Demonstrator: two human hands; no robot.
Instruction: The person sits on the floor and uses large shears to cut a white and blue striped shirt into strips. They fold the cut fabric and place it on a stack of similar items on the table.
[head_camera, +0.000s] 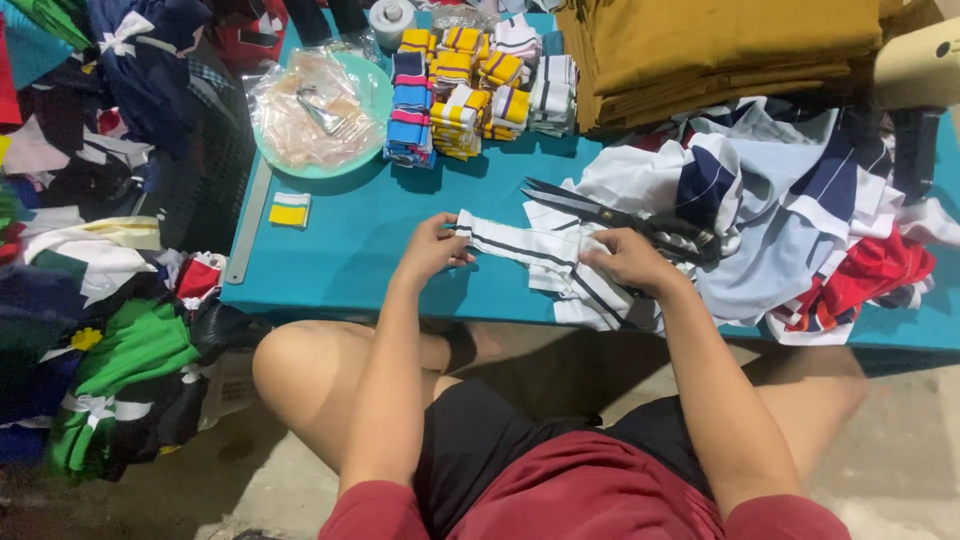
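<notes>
Scissors half buried (handles under cloth); blades show.

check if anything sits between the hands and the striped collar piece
Nothing visible does. The left hand and right hand both already grip the striped collar piece; the scissors lie just behind it.

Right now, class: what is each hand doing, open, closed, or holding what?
Left hand: closed, pinching the end of the white striped knit strip.
Right hand: closed on the same strip, pressing it to the teal table beside the black scissors.
</notes>
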